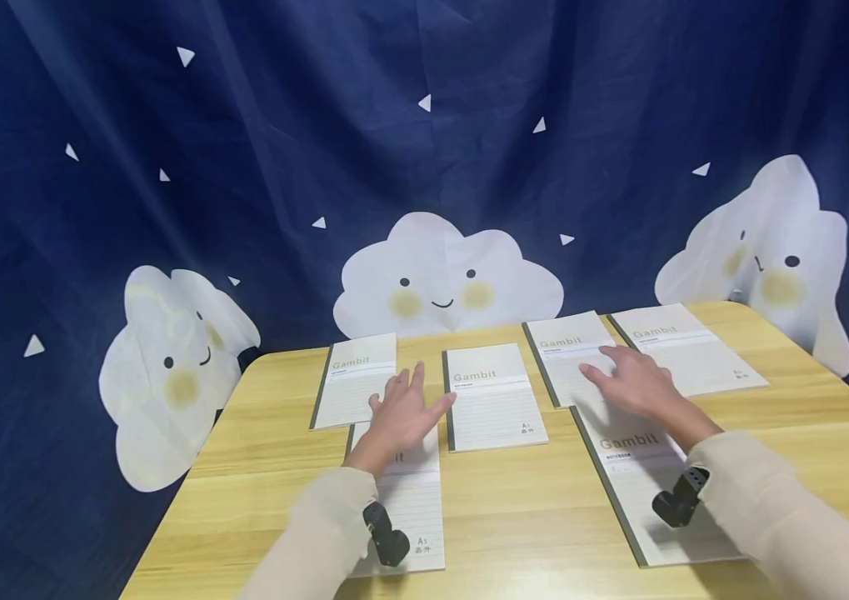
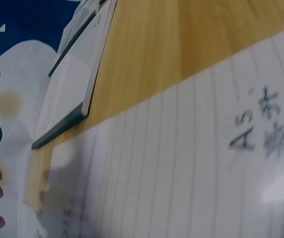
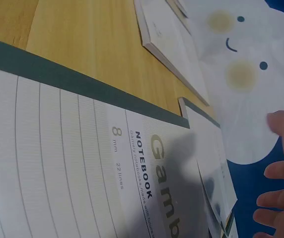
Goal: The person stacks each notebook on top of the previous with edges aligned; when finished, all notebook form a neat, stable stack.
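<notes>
My left hand, fingers spread, is over the top part of the front left notebook. Its fingers lie between the back left notebook and the middle notebook, holding nothing. On the other side, my right hand has its fingers extended over the back centre-right notebook, with the front right notebook below the wrist. The right wrist view shows that hand's fingers apart from the covers, against the curtain. All the notebooks are white with dark spines and "Gambit" lettering.
Another notebook lies at the back right, beside the centre-right one. Everything lies flat on a light wooden table. Behind its far edge hangs a dark blue curtain with white clouds. Each sleeve carries a small black camera.
</notes>
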A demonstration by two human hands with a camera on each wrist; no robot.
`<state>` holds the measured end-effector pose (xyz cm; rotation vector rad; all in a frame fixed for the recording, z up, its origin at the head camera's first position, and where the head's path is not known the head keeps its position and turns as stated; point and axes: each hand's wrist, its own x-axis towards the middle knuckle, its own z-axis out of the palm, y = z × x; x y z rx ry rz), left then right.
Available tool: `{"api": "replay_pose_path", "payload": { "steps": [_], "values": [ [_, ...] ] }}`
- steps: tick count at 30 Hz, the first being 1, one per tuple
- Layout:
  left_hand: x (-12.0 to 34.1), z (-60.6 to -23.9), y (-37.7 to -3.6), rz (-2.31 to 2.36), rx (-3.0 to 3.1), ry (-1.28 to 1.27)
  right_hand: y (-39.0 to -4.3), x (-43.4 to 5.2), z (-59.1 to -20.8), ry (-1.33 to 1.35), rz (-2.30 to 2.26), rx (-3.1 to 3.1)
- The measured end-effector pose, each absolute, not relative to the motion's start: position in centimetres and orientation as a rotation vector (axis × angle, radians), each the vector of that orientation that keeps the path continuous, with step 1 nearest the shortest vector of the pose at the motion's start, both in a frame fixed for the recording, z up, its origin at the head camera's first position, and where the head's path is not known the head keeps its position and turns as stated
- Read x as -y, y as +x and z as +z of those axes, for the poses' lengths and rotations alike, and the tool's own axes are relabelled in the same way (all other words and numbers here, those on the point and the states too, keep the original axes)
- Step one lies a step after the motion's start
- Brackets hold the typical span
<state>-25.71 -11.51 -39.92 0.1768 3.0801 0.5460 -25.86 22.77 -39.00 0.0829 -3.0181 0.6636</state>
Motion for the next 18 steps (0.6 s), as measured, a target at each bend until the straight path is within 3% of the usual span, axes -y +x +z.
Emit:
{"api": "replay_pose_path", "payload": {
  "steps": [18],
  "values": [
    [7.2,-40.1,-23.5,0.818,-3.022,0.381,-24.6,-26.1,-38.8,0.137,0.789,2.950]
  ]
}}
